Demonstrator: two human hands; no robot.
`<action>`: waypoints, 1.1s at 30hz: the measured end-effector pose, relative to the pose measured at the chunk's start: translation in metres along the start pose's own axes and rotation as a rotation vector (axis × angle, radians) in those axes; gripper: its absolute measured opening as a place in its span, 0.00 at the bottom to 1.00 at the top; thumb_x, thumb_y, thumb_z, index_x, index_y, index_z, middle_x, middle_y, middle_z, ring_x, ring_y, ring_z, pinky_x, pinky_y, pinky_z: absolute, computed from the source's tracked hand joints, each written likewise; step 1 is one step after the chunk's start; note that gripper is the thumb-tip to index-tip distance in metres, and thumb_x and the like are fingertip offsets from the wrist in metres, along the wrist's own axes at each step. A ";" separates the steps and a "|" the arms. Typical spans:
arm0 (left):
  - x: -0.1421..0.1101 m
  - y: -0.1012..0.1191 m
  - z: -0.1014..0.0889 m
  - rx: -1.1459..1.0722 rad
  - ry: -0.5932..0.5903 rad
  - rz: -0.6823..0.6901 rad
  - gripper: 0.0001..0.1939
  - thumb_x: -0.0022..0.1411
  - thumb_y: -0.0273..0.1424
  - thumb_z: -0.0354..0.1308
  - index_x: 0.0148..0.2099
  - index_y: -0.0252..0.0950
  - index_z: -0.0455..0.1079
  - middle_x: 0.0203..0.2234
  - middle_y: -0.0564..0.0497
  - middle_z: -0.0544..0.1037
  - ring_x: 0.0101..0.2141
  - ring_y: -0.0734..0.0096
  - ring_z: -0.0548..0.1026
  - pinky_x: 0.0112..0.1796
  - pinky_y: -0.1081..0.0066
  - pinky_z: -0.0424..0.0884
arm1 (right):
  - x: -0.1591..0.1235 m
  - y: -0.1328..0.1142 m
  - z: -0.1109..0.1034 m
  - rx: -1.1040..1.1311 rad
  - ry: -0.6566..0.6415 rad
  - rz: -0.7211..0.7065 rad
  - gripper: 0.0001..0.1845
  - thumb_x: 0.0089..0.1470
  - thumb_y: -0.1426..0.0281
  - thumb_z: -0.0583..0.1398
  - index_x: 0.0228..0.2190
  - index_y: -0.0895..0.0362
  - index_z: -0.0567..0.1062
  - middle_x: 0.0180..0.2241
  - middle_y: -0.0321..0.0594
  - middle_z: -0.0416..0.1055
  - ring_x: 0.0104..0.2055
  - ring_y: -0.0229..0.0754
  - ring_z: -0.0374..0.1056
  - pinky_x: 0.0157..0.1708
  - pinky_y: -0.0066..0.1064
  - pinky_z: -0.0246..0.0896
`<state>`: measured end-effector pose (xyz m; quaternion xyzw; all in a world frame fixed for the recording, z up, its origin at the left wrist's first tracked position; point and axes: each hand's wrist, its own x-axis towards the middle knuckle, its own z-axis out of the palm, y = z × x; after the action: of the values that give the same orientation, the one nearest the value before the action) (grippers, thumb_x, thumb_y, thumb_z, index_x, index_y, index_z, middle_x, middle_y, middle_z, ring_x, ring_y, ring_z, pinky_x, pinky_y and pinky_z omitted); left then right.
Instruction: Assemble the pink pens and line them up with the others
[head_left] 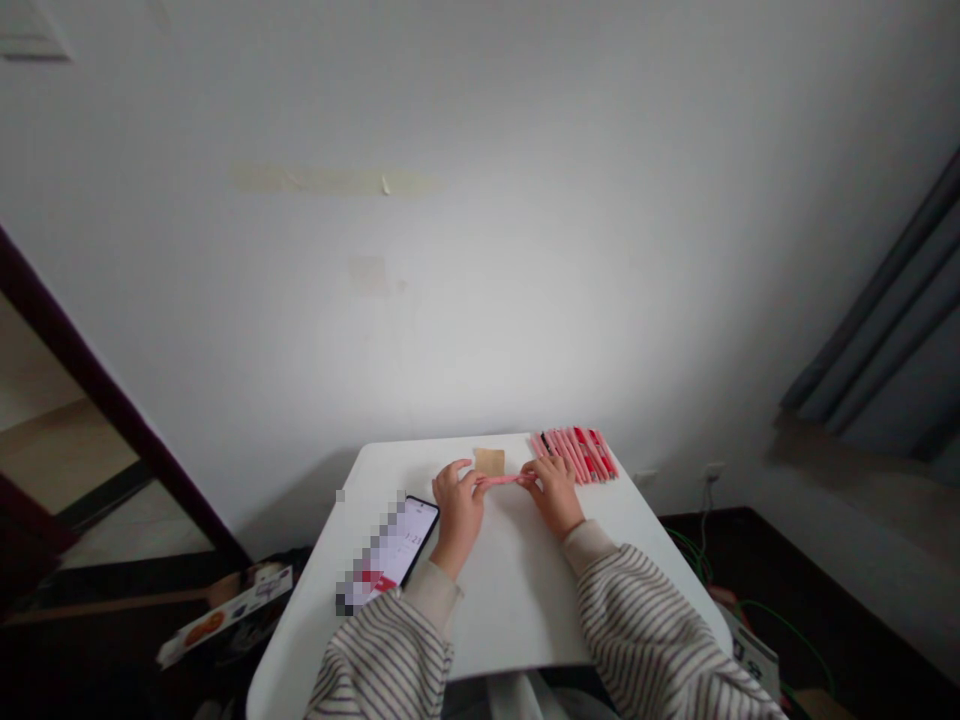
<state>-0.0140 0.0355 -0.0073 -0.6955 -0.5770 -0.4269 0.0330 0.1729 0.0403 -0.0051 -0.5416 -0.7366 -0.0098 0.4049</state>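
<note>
A slim pink stick-shaped item [501, 480] lies level between my hands, above the white table. My left hand [459, 500] pinches its left end with thumb and fingers. At its right end, the fingers of my right hand [553, 492] are closed on it. Just behind it is a small tan paper square [490, 461]. A row of similar pink sticks [581, 456] with red and dark marks lies side by side beyond my right hand. The held item is too small to tell its exact kind.
A phone [401, 540] with a lit screen, partly blurred out, lies left of my left forearm on the white table [517, 610]. The table's back edge is close to a pale wall [480, 300]. Green cables [694, 555] and boxes are on the floor to the right.
</note>
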 end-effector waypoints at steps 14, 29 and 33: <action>0.000 -0.002 0.003 0.029 0.006 -0.031 0.10 0.60 0.32 0.53 0.34 0.39 0.77 0.45 0.45 0.72 0.48 0.58 0.68 0.50 0.55 0.64 | 0.000 -0.001 -0.001 -0.012 0.005 -0.021 0.10 0.58 0.59 0.57 0.36 0.50 0.75 0.37 0.39 0.73 0.47 0.48 0.59 0.50 0.42 0.46; 0.001 0.006 -0.006 -0.014 0.016 0.013 0.06 0.56 0.30 0.58 0.33 0.42 0.76 0.48 0.47 0.69 0.51 0.57 0.64 0.54 0.48 0.58 | 0.000 -0.003 -0.002 -0.106 -0.096 0.028 0.19 0.62 0.61 0.50 0.26 0.52 0.75 0.33 0.38 0.72 0.46 0.48 0.57 0.53 0.49 0.42; 0.001 0.007 -0.007 -0.002 0.019 0.014 0.07 0.57 0.28 0.56 0.33 0.42 0.76 0.50 0.45 0.66 0.54 0.56 0.63 0.56 0.44 0.54 | 0.000 -0.003 0.000 -0.148 -0.094 0.035 0.18 0.62 0.60 0.50 0.29 0.51 0.76 0.35 0.39 0.72 0.47 0.49 0.56 0.56 0.54 0.36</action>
<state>-0.0118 0.0302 0.0006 -0.6956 -0.5711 -0.4340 0.0409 0.1706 0.0394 -0.0041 -0.5826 -0.7425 -0.0319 0.3290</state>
